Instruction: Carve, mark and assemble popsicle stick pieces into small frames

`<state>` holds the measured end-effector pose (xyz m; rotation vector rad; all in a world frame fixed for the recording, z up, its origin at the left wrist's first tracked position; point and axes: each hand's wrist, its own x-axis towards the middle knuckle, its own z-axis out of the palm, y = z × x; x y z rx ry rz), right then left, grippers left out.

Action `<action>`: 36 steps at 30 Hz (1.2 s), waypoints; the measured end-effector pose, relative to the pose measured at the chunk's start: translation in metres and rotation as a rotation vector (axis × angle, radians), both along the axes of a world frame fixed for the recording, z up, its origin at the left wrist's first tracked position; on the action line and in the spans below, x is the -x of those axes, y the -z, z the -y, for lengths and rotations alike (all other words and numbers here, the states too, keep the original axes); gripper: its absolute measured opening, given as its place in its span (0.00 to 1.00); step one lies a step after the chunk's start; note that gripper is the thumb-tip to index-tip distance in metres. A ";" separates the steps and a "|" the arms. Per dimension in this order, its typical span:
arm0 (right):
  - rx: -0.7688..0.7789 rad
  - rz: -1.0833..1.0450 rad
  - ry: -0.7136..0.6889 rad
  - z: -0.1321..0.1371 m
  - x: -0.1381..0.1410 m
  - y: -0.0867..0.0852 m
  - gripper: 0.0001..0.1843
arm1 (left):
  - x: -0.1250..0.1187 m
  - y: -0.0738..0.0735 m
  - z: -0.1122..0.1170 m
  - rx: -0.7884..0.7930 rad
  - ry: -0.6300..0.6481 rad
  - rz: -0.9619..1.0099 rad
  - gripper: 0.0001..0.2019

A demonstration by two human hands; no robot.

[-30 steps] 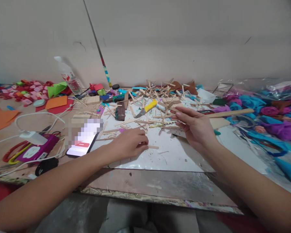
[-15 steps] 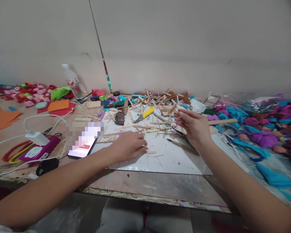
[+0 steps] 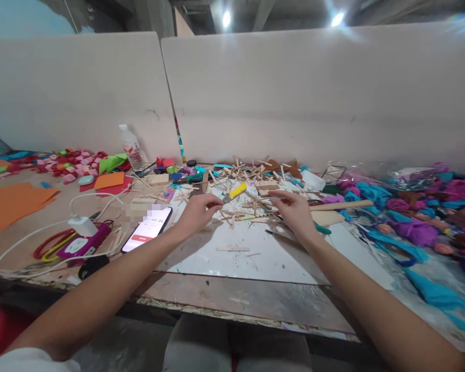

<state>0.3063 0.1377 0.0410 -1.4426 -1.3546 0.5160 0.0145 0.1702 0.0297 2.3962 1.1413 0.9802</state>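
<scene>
Around the yellow knife (image 3: 238, 191), wooden sticks (image 3: 251, 169)

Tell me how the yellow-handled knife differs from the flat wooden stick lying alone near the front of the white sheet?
Colour: the knife has a bright yellow handle and a greyish blade; the stick is pale wood.
Pose: the knife slants, while the stick lies nearly straight across the view.
Surroundings: the knife is among scraps by the left hand, contact unclear; the stick lies clear of both hands.
Both are long and narrow.
</scene>
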 end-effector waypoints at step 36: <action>-0.147 0.313 -0.485 0.046 0.048 0.012 0.18 | -0.013 -0.004 0.041 0.211 0.179 0.506 0.02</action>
